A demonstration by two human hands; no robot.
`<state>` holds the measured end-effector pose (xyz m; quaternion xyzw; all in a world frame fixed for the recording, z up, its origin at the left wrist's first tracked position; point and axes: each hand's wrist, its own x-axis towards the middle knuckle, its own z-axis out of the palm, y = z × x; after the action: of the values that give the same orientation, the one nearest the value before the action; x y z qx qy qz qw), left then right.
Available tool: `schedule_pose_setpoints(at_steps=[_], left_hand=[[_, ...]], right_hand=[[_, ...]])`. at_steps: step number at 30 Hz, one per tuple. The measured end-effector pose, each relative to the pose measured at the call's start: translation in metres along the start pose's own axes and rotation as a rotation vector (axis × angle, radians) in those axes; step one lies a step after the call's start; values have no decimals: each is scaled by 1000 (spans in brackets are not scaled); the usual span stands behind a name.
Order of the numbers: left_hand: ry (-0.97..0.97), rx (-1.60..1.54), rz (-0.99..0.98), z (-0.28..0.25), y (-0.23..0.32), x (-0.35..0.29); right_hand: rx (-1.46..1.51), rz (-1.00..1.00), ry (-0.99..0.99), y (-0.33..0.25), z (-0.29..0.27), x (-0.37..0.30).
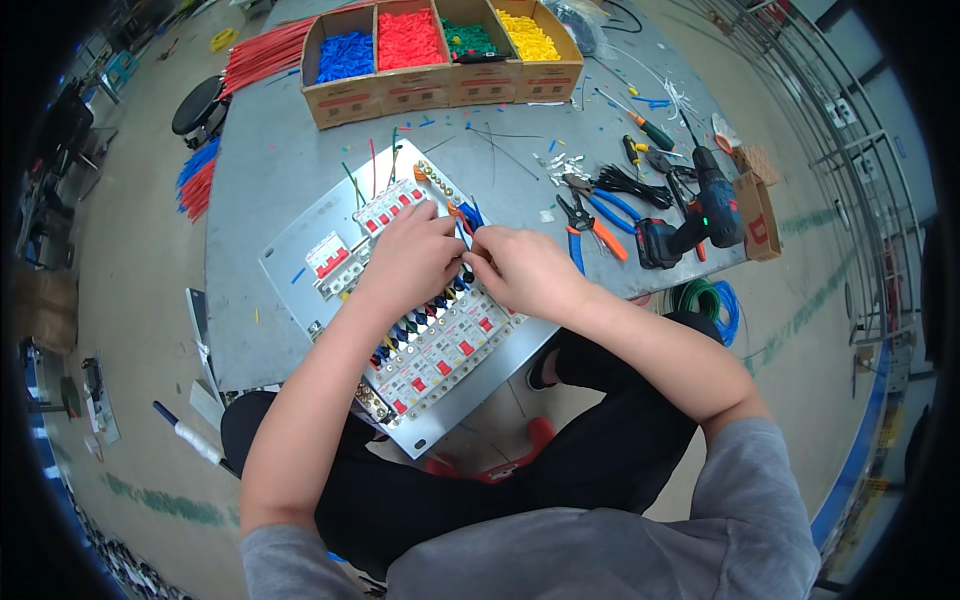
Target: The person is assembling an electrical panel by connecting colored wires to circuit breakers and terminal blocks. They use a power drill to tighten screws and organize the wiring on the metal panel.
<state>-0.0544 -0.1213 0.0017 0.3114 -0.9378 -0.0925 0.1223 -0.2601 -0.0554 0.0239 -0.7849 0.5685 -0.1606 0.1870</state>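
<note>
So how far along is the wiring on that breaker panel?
Well along, it seems. A row of breakers sits on the metal plate, with coloured wires already in many. Both hands, left and right, are working a blue wire now. Loose wire ends near the top still stand free.

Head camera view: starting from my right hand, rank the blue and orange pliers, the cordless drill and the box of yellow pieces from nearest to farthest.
From the right hand:
1. Blue and orange pliers, just beyond the hand, to its right on the table.
2. Cordless drill, farther right, near the table's right edge.
3. Box of yellow pieces, at the far edge of the table, rightmost in the row of cardboard boxes.
</note>
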Motion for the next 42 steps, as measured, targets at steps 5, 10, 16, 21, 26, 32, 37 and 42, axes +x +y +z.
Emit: schedule_pose_setpoints(at_steps=[5, 10, 16, 21, 26, 32, 37, 42], left_hand=[[126, 2, 69, -1, -17, 2], [81, -28, 131, 3, -33, 4], [-16, -47, 124, -1, -33, 2], [-18, -50, 133, 1, -36, 2], [-5, -8, 222, 2, -36, 6], [-192, 33, 405, -12, -51, 27], [-304, -61, 320, -14, -55, 29], [-237, -65, 341, -5, -57, 29]], right_hand=[[-78, -56, 42, -5, 2, 7], [-88, -12, 24, -12, 2, 11], [30, 135, -78, -9, 2, 12], [303, 316, -343, 7, -4, 25], [459, 373, -403, 26, 7, 37], [610, 463, -487, 26, 8, 48], [658, 568, -563, 27, 4, 57], [662, 566, -589, 37, 8, 58]])
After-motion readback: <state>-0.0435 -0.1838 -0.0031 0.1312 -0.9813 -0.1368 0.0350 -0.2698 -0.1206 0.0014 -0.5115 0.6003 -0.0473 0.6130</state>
